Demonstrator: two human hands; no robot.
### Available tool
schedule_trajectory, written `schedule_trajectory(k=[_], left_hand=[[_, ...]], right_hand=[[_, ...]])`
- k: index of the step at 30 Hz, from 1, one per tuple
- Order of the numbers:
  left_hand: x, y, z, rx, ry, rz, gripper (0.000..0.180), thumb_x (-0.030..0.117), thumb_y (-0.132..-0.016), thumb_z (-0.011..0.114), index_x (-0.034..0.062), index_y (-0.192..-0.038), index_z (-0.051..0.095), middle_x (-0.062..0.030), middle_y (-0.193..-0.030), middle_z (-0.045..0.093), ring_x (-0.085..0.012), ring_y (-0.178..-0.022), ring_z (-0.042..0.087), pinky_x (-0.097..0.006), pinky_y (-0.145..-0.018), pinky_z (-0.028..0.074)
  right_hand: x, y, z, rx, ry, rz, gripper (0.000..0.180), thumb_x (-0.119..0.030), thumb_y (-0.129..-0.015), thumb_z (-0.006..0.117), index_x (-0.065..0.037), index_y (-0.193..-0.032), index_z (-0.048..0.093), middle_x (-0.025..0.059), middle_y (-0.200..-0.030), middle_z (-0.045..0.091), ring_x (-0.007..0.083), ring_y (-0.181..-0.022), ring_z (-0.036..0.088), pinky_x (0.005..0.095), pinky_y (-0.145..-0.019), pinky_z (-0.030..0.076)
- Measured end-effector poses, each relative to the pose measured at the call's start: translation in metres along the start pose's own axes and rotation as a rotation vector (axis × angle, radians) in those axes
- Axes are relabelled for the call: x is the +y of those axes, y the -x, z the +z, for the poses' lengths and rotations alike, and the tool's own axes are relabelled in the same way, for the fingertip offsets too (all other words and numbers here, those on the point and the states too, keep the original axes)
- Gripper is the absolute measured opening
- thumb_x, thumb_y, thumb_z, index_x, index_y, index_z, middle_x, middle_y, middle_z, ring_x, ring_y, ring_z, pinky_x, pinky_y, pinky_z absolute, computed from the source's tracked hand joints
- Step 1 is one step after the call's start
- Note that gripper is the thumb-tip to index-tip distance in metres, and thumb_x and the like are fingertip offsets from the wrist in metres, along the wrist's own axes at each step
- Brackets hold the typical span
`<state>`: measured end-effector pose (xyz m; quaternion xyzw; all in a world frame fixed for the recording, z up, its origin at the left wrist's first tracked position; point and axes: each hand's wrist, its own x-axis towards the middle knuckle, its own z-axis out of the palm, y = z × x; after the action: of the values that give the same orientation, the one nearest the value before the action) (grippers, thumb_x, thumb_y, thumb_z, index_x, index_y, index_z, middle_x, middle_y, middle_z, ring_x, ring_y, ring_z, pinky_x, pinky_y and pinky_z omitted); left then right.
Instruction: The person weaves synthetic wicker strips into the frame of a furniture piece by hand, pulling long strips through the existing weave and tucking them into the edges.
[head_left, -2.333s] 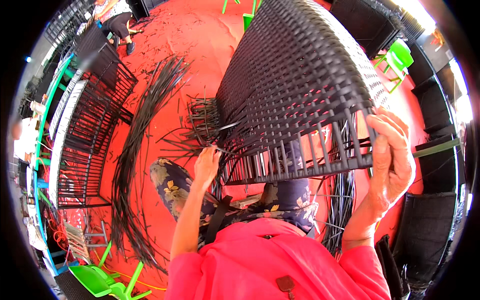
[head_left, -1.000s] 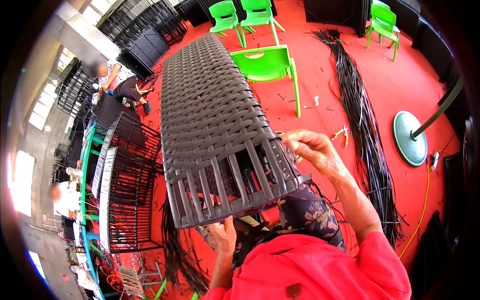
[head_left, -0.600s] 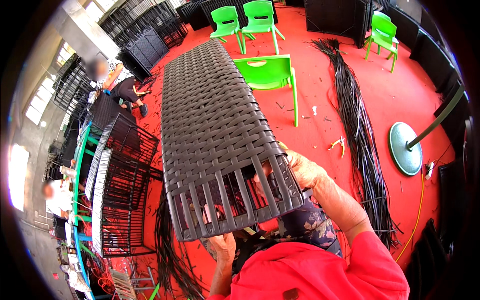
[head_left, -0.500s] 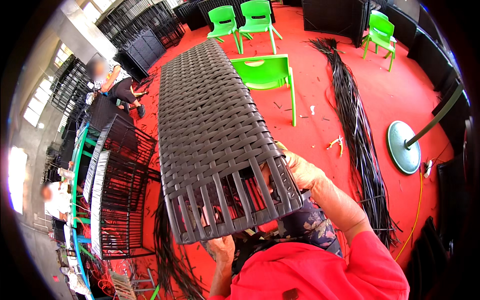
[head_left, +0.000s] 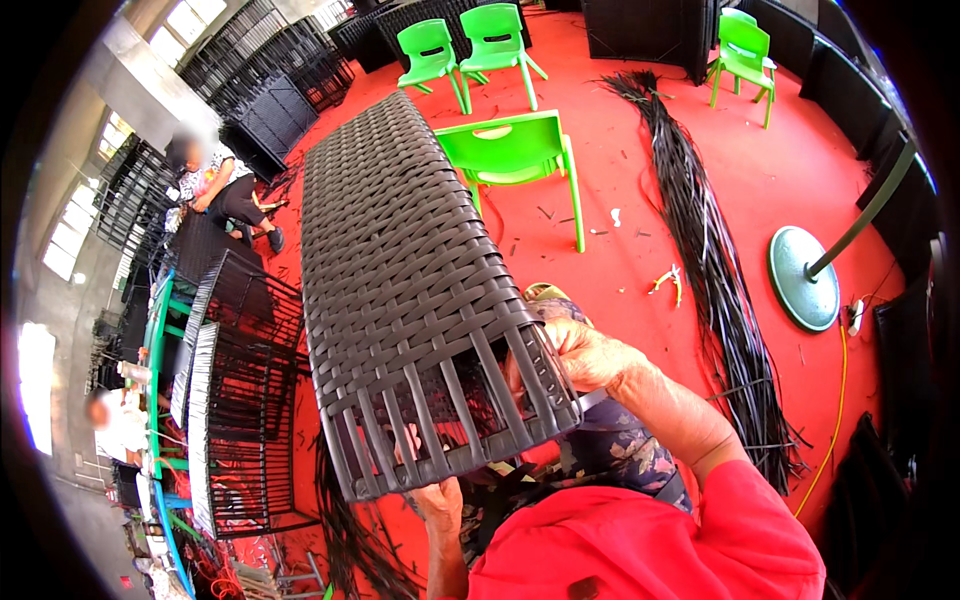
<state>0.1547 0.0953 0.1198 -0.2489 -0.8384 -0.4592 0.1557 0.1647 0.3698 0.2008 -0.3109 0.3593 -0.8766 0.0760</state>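
A long, box-shaped black wicker frame (head_left: 395,240) stretches away in front of me. Flat plastic strips cover most of its top in a tight weave; at the near end, bare lengthwise strips leave gaps. My right hand (head_left: 582,357) is curled round the right side near that end, its fingertips reaching inside and partly hidden. Below the near edge, my left hand (head_left: 436,500) grips the frame's rim, and some of its fingers show through the gaps. Whether either hand also pinches a loose strip cannot be seen.
A green chair (head_left: 510,150) stands just beyond the frame. Right of it lie pliers (head_left: 668,284) and a long bundle of black strips (head_left: 700,240) on the red floor. A round stand base (head_left: 803,278) is farther right. Slatted black frames (head_left: 250,420) stand left, near two other people.
The wicker frame's near end has shifted slightly left and down in view, and both hands have moved with it. The surroundings have shifted a little in view too.
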Motion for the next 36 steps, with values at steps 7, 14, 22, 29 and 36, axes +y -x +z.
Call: schedule_trajectory(k=[7,14,22,29,36], left_hand=[[-0.002,-0.014,-0.028,-0.012,-0.174,0.018,0.036,0.009,-0.083,0.056,-0.0045,-0.117,0.052,-0.0196,-0.127,0.047,-0.0291,-0.113,0.048,-0.036,-0.093,0.039],[0.013,-0.010,-0.027,-0.033,-0.219,-0.098,0.045,0.018,-0.082,0.058,0.0000,-0.123,0.051,-0.0181,-0.128,0.048,-0.0299,-0.092,0.052,-0.040,-0.080,0.036],[0.011,-0.008,-0.010,-0.039,-0.004,-0.077,0.043,0.015,-0.083,0.062,-0.0052,-0.119,0.049,-0.0150,-0.119,0.053,-0.0233,-0.109,0.050,-0.035,-0.091,0.040],[0.028,-0.022,-0.052,-0.416,-0.421,-0.037,0.064,0.013,-0.075,0.070,-0.0009,-0.129,0.039,-0.0136,-0.099,0.060,-0.0177,-0.086,0.056,-0.032,-0.076,0.047],[0.106,-0.063,-0.109,0.230,-0.521,0.125,0.022,0.004,-0.085,0.050,-0.0048,-0.103,0.060,-0.0156,-0.102,0.060,-0.0263,-0.086,0.061,-0.034,-0.076,0.050]], right_hand=[[0.005,-0.019,0.026,0.072,-0.017,0.078,0.026,-0.021,-0.088,0.056,-0.003,-0.106,0.058,-0.0036,-0.096,0.061,0.0048,-0.088,0.052,0.0239,-0.079,0.045],[0.017,-0.021,0.030,0.076,-0.182,-0.027,0.026,-0.015,-0.085,0.060,-0.001,-0.107,0.057,0.0036,-0.096,0.063,0.0104,-0.089,0.058,0.0269,-0.079,0.048],[0.004,0.000,0.021,0.097,-0.212,-0.078,0.028,-0.016,-0.084,0.061,0.000,-0.107,0.058,0.0064,-0.095,0.065,0.0127,-0.086,0.061,0.0291,-0.079,0.049],[0.001,0.004,0.016,0.087,-0.014,0.013,0.022,-0.016,-0.091,0.053,0.000,-0.104,0.059,0.0001,-0.096,0.061,0.0063,-0.091,0.053,0.0242,-0.082,0.044],[-0.002,0.037,0.006,0.081,0.221,0.175,0.049,-0.041,-0.094,0.043,0.000,-0.119,0.053,0.0028,-0.101,0.058,0.0081,-0.088,0.054,0.0250,-0.078,0.045]])
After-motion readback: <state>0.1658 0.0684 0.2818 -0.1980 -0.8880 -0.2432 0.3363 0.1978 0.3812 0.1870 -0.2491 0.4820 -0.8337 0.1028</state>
